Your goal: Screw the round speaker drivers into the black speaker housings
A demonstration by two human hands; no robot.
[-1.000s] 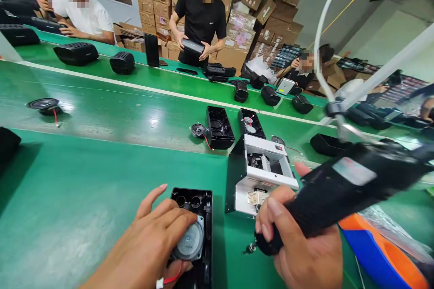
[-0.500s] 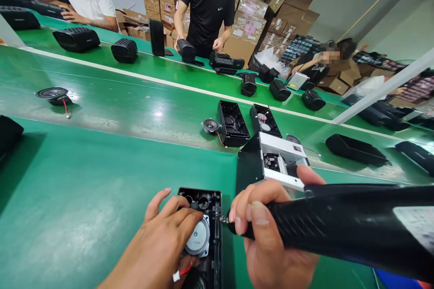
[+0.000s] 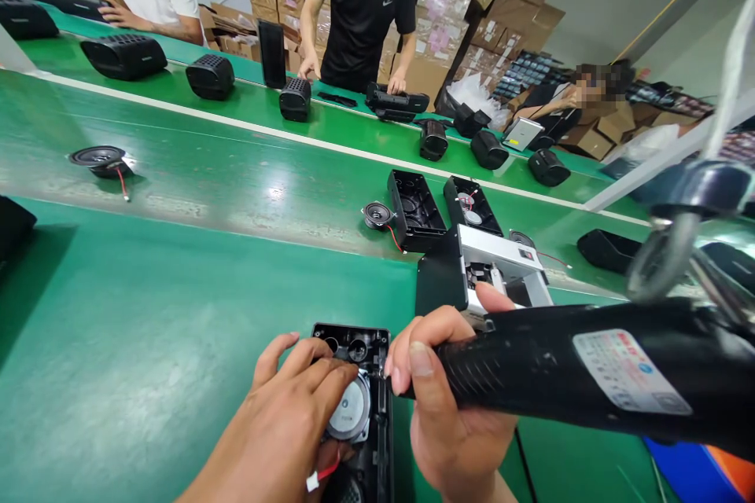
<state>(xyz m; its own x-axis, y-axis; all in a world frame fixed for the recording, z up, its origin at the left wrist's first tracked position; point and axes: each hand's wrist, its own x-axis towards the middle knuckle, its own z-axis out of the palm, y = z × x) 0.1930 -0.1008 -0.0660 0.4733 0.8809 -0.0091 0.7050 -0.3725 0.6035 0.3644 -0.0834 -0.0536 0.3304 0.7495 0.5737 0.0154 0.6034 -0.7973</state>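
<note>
A black plastic speaker housing (image 3: 383, 448) lies open side up in front of me. Inside it sits a round speaker driver (image 3: 352, 410) with a silver-grey back. My left hand (image 3: 289, 409) is closed over the driver's left side, fingertips at its upper edge, covering part of it. From below this hand, a red lead with a white connector (image 3: 312, 481) sticks out. My right hand (image 3: 451, 409) wraps round a black electric screwdriver (image 3: 531, 369), held nearly level. Its bit reaches over the housing's right wall towards the driver's upper right corner; exact contact is too small to tell.
A black and silver screw feeder (image 3: 495, 240) stands just beyond my right hand. Farther back are two open housings (image 3: 416, 208), loose drivers (image 3: 377, 214) and several black speakers (image 3: 209, 77) on the green line. Co-workers (image 3: 362, 12) stand or sit opposite.
My right hand has brought the screwdriver left, its bit now over the housing. My left hand stays on the driver. Opposite, a co-worker has let go of a black speaker on the line.
</note>
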